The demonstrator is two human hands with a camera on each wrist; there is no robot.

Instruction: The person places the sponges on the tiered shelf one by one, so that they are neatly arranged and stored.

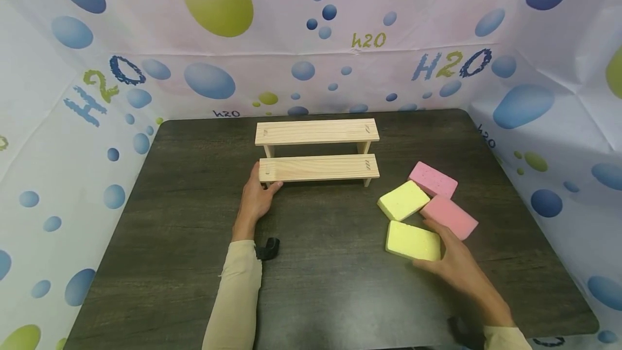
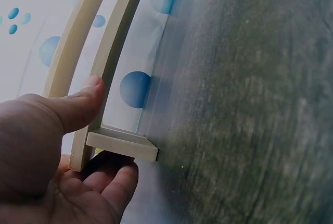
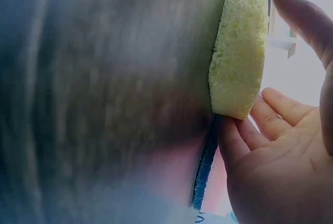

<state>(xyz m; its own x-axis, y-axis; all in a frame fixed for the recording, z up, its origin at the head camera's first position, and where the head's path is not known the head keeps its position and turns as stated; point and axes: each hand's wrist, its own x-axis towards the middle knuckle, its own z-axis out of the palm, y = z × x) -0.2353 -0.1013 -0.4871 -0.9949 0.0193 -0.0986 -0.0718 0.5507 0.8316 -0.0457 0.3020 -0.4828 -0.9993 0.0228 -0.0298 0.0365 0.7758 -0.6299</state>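
Note:
A two-tier pale wooden shelf (image 1: 318, 168) stands toward the back of the table. My left hand (image 1: 255, 199) grips the left end of its lower board, the thumb along the front edge and the fingers round the end by the short leg (image 2: 122, 145). On the right, a yellow sponge (image 1: 413, 240) lies flat. My right hand (image 1: 459, 263) is at its right end, fingers extended; in the right wrist view fingertips touch the yellow sponge (image 3: 239, 52) while the thumb stands apart. Behind it lie a second yellow sponge (image 1: 403, 200) and two pink sponges (image 1: 449, 216) (image 1: 432, 179).
The dark wood-grain table (image 1: 194, 263) has a patterned white sheet (image 1: 291, 31) hanging behind it and at both sides. A dark blue layer (image 3: 205, 169) shows beneath a pink sponge in the right wrist view. A black strap piece (image 1: 269, 249) sits at my left wrist.

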